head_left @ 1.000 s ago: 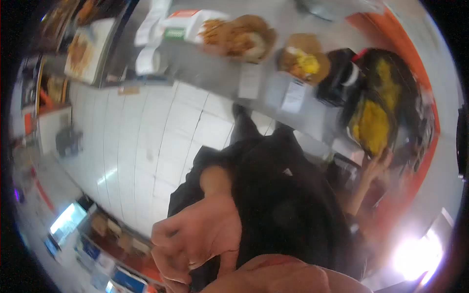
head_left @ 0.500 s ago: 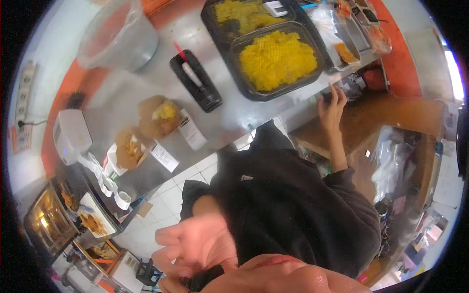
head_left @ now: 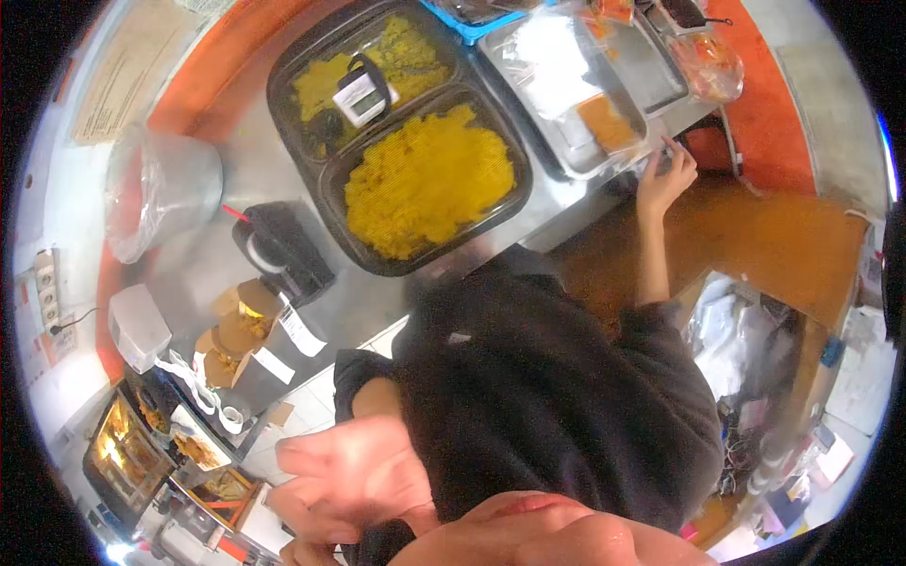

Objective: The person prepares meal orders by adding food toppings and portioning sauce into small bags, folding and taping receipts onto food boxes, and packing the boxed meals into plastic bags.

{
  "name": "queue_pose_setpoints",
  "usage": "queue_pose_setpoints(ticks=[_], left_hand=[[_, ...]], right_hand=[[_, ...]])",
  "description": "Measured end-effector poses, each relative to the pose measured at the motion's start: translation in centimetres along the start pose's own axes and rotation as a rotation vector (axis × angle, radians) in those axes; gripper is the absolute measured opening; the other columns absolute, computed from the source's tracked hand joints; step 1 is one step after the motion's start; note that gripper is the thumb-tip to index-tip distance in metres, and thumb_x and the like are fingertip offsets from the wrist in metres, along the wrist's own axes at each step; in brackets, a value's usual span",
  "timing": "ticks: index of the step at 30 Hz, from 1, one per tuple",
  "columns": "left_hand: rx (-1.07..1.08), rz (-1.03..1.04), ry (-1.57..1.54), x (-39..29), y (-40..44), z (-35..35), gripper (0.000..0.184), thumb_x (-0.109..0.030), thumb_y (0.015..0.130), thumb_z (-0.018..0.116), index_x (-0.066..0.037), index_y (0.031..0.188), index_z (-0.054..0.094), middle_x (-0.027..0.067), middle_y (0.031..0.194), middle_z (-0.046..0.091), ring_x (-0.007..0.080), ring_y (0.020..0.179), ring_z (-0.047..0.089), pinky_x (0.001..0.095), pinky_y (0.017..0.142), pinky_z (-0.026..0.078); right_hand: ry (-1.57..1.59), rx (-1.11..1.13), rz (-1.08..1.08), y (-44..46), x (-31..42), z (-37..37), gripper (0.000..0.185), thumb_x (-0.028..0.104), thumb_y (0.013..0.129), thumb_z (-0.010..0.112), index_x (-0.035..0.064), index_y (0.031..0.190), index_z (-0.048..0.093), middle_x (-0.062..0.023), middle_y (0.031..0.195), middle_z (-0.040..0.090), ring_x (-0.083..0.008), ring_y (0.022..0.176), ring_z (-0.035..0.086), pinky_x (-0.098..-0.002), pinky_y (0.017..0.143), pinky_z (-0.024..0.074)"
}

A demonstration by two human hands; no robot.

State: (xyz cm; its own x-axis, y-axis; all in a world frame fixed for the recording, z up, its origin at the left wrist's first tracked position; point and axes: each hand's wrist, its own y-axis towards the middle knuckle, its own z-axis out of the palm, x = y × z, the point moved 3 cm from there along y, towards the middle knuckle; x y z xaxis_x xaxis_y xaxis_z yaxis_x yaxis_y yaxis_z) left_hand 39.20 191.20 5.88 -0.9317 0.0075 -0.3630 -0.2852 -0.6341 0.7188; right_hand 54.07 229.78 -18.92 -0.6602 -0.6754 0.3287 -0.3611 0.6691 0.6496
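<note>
My left hand is raised close to my face, palm showing. Its fingers are curled near a dark thing at the bottom edge; what they grip is hidden. At the counter's front edge is my right hand, fingers apart and slightly bent, with nothing seen in it. Nearest to it stands a shallow metal tray holding an orange-brown flat piece and clear plastic. Left of that sits a large black two-part tray with yellow, rice-like food. A small white device with a black strap lies over its far part.
On the counter's left are a black container, cardboard food boxes with paper slips, and a clear lined bucket. A white box-shaped machine stands farther left. Wooden shelving with plastic bags is at my right.
The view has swung, so the trays and boxes appear farther left and the metal tray shows more fully. My right hand is still at the counter edge; my left is still raised.
</note>
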Motion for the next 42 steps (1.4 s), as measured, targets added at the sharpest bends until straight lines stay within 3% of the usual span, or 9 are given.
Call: queue_pose_setpoints(ticks=[9, 15, 21, 22, 25, 28, 35, 38, 42], left_hand=[[0.483, -0.224, -0.503, 0.1, -4.0, 4.4, 0.037, -0.041, 0.08, 0.059, -0.023, 0.111, 0.053, -0.0048, 0.106, 0.044, 0.0215, 0.1, 0.039, 0.0461, 0.087, 0.025], [0.547, -0.607, -0.57, 1.7, -8.3, 11.3, 0.034, -0.016, 0.072, 0.069, -0.025, 0.103, 0.058, -0.0187, 0.116, 0.044, 0.0077, 0.087, 0.041, 0.0429, 0.083, 0.025], [0.659, -0.421, -0.272, 3.5, -10.5, 13.2, 0.028, -0.029, 0.064, 0.081, -0.027, 0.08, 0.057, -0.0179, 0.097, 0.037, 0.0043, 0.083, 0.04, 0.038, 0.078, 0.027], [0.649, -0.484, -0.371, 3.8, -10.8, 13.5, 0.028, -0.027, 0.068, 0.076, -0.027, 0.086, 0.056, -0.0193, 0.096, 0.041, 0.0041, 0.079, 0.041, 0.0398, 0.078, 0.026], [0.606, -0.664, -0.669, 4.6, -11.5, 14.3, 0.033, -0.018, 0.077, 0.063, -0.028, 0.107, 0.052, -0.0235, 0.092, 0.052, 0.0034, 0.069, 0.043, 0.045, 0.08, 0.023], [0.762, -0.822, -0.756, 6.0, -11.1, 14.1, 0.046, -0.018, 0.075, 0.068, -0.025, 0.116, 0.047, -0.0181, 0.081, 0.058, 0.0073, 0.068, 0.049, 0.0456, 0.081, 0.027], [1.225, -1.007, 0.067, 9.0, -5.3, 4.4, 0.064, -0.02, 0.069, 0.078, -0.013, 0.124, 0.045, -0.0037, 0.066, 0.059, 0.0137, 0.067, 0.055, 0.0396, 0.076, 0.037], [1.17, -1.011, 0.409, 9.1, -2.5, 0.0, 0.066, -0.019, 0.068, 0.078, -0.008, 0.125, 0.047, -0.0026, 0.063, 0.053, 0.0145, 0.067, 0.053, 0.0357, 0.072, 0.04], [1.18, -1.071, 0.664, 8.1, 0.2, -5.0, 0.066, -0.009, 0.068, 0.074, -0.001, 0.126, 0.046, -0.0002, 0.072, 0.057, 0.014, 0.073, 0.054, 0.0328, 0.08, 0.043]], right_hand=[[-0.418, -0.015, 0.137, 12.6, -16.3, 8.3, 0.032, 0.02, 0.08, 0.058, 0.0167, 0.112, 0.06, -0.0108, 0.116, 0.053, -0.036, 0.106, 0.047, -0.0492, 0.09, 0.0358], [-0.527, 0.255, -0.065, 21.0, -25.0, 11.7, 0.042, 0.024, 0.086, 0.052, 0.0178, 0.127, 0.049, -0.0113, 0.136, 0.044, -0.0379, 0.123, 0.041, -0.0585, 0.096, 0.0308], [-0.619, 0.793, 0.369, 22.9, -31.2, 15.4, 0.059, 0.053, 0.087, 0.042, 0.0172, 0.134, 0.041, -0.0147, 0.134, 0.047, -0.0315, 0.121, 0.046, -0.0625, 0.099, 0.0245], [-0.157, 0.358, 0.18, 23.2, -34.6, 17.3, 0.064, 0.057, 0.085, 0.044, 0.0144, 0.133, 0.042, -0.0168, 0.125, 0.053, -0.0313, 0.116, 0.051, -0.0634, 0.097, 0.0262], [-0.671, 0.077, -0.098, 23.8, -34.0, 18.2, 0.073, 0.062, 0.08, 0.051, 0.0054, 0.127, 0.047, -0.0196, 0.106, 0.063, -0.034, 0.103, 0.059, -0.0638, 0.094, 0.0281], [-0.343, 0.24, 0.086, 25.7, -37.0, 20.2, 0.055, 0.053, 0.08, 0.059, 0.0083, 0.113, 0.06, -0.0155, 0.105, 0.065, -0.0334, 0.102, 0.06, -0.0559, 0.094, 0.035], [-0.631, 0.017, 0.117, 26.3, -29.0, 15.4, 0.049, 0.05, 0.08, 0.06, 0.0054, 0.1, 0.066, -0.0157, 0.098, 0.067, -0.0324, 0.097, 0.061, -0.0488, 0.086, 0.0424], [0.016, -0.087, 0.445, 26.9, -30.9, 13.4, 0.041, 0.04, 0.081, 0.063, 0.0057, 0.103, 0.064, -0.0172, 0.097, 0.066, -0.0302, 0.094, 0.062, -0.0479, 0.083, 0.0436], [-0.298, -0.122, -0.072, 26.1, -19.8, 5.8, 0.031, 0.03, 0.081, 0.066, 0.0047, 0.098, 0.066, -0.0176, 0.091, 0.066, -0.0323, 0.085, 0.062, -0.0436, 0.074, 0.0466]])
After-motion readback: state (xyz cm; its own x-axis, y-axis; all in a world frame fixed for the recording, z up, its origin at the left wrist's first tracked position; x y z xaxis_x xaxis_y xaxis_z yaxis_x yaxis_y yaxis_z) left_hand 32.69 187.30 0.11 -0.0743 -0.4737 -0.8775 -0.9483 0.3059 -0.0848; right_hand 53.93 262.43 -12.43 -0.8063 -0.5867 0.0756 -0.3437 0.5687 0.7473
